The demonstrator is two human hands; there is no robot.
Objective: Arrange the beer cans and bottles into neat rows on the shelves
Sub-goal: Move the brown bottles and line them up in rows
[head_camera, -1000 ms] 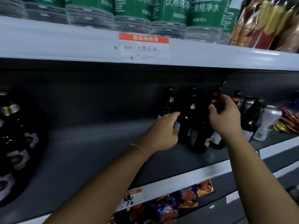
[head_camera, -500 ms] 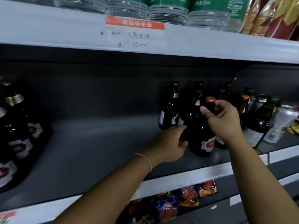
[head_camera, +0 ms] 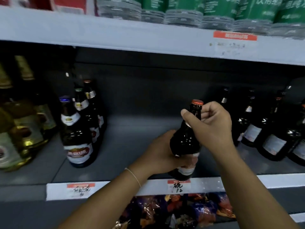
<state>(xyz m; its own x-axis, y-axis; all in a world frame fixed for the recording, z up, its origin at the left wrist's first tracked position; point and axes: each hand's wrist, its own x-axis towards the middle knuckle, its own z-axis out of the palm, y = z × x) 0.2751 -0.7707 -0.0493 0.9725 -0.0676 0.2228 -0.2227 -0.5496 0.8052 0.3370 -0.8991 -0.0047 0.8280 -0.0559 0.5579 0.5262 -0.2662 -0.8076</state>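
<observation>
Hands: right hand (head_camera: 212,128) grips bottle (head_camera: 185,141) neck, left hand (head_camera: 162,154) wraps btm.

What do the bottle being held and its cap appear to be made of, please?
The bottle looks like dark, glossy glass: small bright highlights sit on its shoulder. Its cap seems to be metal with an orange-red coating, though blur leaves that uncertain.

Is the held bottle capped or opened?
Capped: an orange cap sits on the dark bottle, above the right hand gripping its neck.
</observation>
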